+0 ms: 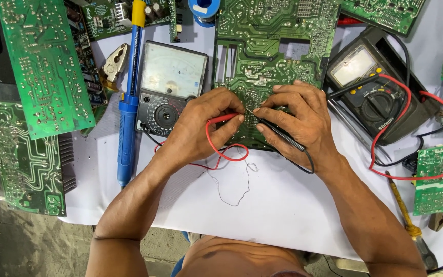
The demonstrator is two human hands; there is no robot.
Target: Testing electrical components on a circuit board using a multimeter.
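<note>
The tips of both probes are hidden: the left hand (201, 125) covers most of the red probe (225, 119), and the right hand (296, 120) closes over the front of the black probe (278, 132), so where they meet the large green circuit board (273, 41) cannot be told. That board's top runs off the upper edge. The analog meter (173, 87) has its lower right corner under the left hand, and its needle is too faint to read. The solder spool (204, 10) is cut by the frame, as is, perhaps, a screwdriver (411, 225) at the lower right.
</note>
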